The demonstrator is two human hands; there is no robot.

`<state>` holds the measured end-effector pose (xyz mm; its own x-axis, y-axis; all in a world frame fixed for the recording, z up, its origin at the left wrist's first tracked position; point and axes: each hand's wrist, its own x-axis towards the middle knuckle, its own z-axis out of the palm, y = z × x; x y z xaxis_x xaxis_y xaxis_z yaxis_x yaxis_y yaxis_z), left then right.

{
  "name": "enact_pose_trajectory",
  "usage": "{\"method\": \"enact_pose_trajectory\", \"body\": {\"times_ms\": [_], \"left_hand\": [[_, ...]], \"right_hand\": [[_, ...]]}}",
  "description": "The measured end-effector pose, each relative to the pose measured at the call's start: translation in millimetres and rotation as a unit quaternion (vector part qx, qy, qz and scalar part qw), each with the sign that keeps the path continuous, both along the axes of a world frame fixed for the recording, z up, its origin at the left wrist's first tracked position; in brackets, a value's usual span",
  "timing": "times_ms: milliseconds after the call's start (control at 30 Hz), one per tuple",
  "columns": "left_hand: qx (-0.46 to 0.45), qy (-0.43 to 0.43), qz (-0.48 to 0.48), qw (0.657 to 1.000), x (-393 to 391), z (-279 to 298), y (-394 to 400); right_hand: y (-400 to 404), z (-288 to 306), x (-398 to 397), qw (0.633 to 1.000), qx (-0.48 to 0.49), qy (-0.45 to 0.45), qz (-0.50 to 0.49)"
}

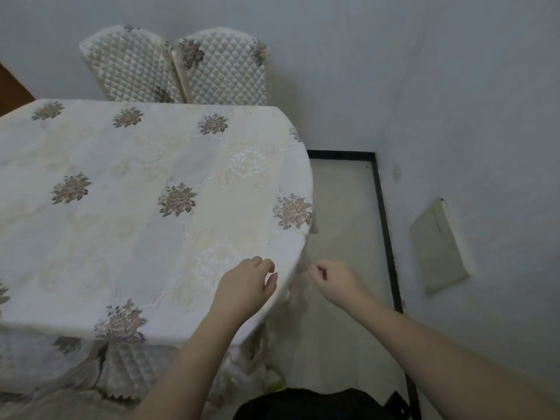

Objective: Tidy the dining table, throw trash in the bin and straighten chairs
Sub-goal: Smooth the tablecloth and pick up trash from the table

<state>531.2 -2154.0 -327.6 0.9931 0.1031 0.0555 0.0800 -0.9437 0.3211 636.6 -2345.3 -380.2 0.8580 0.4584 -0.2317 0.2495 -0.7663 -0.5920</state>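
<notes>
A cream tablecloth (145,183) with brown flower motifs covers the dining table, and nothing lies on top of it. My left hand (245,286) hovers over the table's near right corner with its fingers loosely curled and holding nothing. My right hand (333,280) is just past the table's right edge, its fingers pinched together at the blurred hanging hem of the cloth (303,268). Two chairs with quilted covers (133,65) (224,71) stand side by side at the far edge. Another quilted chair (124,368) is tucked under the near edge.
A grey wall runs close along the right side, with a pale panel (439,247) on it and a black skirting strip (388,231) at its foot. Beige floor (342,207) lies between table and wall. A black shape (318,404) sits at the bottom edge.
</notes>
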Motion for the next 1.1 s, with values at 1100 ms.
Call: {"method": "enact_pose_trajectory", "body": {"times_ms": [1100], "left_hand": [[-0.856, 0.129, 0.284, 0.411, 165, -35, -181]], "right_hand": [[-186, -22, 130, 0.56, 0.525, 0.462, -0.444]]}}
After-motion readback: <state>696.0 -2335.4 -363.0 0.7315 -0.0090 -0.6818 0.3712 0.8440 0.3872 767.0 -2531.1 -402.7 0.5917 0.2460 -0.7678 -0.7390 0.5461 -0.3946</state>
